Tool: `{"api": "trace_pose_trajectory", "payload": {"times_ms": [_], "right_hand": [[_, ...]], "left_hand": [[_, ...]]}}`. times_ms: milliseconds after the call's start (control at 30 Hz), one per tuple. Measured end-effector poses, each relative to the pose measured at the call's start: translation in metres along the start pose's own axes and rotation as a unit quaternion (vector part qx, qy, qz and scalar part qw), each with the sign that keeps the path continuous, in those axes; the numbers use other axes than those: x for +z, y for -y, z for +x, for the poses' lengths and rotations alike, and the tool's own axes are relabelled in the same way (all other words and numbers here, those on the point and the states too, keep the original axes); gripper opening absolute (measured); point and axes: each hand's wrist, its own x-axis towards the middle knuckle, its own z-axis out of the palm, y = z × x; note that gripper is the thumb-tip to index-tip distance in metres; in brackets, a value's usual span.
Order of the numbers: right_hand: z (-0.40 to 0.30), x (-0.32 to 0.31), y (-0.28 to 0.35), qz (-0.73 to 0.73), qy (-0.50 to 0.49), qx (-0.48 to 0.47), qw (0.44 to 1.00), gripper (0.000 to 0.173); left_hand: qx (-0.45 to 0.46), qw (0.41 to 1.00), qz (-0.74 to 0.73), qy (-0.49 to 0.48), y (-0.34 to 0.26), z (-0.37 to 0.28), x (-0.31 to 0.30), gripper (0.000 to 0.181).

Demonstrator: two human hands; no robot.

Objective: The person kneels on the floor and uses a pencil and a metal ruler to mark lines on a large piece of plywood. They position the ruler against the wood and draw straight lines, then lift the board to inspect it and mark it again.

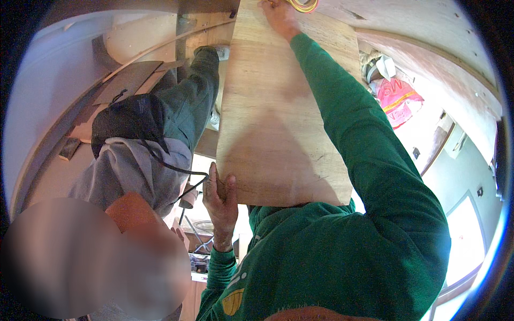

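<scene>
A large plywood panel (273, 112) spans the middle of the head view, its near end against the green sweater on my chest. My left hand (220, 191) holds the panel's left edge near its lower corner, the thumb on the face and the fingers along the side. My right arm reaches over the panel, and my right hand (277, 14) is at its far part, with the fingertips close to the top rim of the picture; whether they grip something is unclear. Beside that hand lies a coil of thin yellow and red wire (304, 5).
Another person in a grey top (132, 164) and dark trousers is close on the left, a black strap or cable near my left hand. Behind them are wood strips (128, 84) and a small block (69, 149). A pink plastic bag (397, 98) is at the right.
</scene>
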Motion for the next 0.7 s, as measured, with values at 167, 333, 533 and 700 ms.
{"api": "trace_pose_trajectory", "payload": {"times_ms": [167,333,533,700], "right_hand": [[0.002,0.015,0.007,0.472,0.004,0.210,0.856,0.015],[0.001,0.011,0.004,0.233,-0.038,0.085,0.968,0.016],[0.008,0.001,0.014,0.465,-0.021,0.192,0.864,0.012],[0.008,-0.005,0.008,0.417,-0.035,0.155,0.895,0.010]], "left_hand": [[-0.010,1.000,0.018,0.010,-0.001,-0.001,-0.002,0.055],[0.021,0.999,0.032,-0.005,0.014,-0.002,0.002,0.056],[0.016,0.997,0.072,-0.009,0.006,-0.001,-0.001,0.056],[0.018,0.997,0.076,-0.008,0.006,0.000,-0.003,0.055]]}}
